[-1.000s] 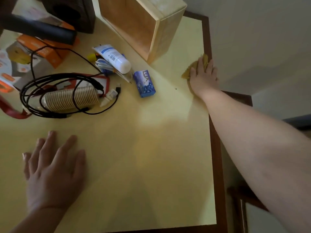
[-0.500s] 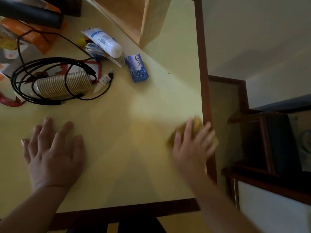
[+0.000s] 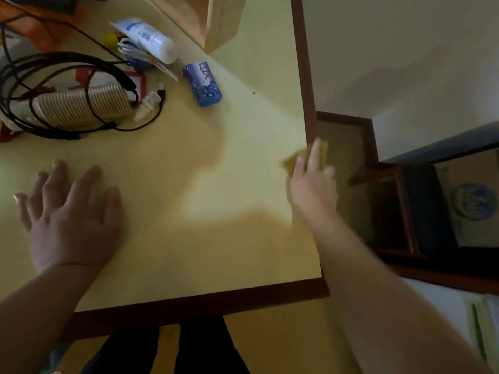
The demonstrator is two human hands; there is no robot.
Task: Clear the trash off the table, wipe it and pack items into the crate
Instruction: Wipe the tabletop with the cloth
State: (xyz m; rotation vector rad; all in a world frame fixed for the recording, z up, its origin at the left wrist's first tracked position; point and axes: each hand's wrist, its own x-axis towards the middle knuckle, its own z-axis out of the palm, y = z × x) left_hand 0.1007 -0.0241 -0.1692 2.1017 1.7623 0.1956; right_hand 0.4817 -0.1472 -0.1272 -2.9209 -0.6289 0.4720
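A single wide-angle view, worn on the person's head, looks steeply down and forward from close above the pale yellow tabletop with its dark brown wooden border (image 3: pixel 305 76), whose near right corner sits low in the frame. The left hand (image 3: pixel 70 217) and right hand (image 3: pixel 312 184) reach in from the bottom edge. The wooden crate (image 3: pixel 216 20) is cut off by the top edge, and no second view overlaps.

right hand (image 3: pixel 313 184) blurred, hiding most of the yellow cloth (image 3: pixel 293 159); crate (image 3: pixel 213 20) cropped.
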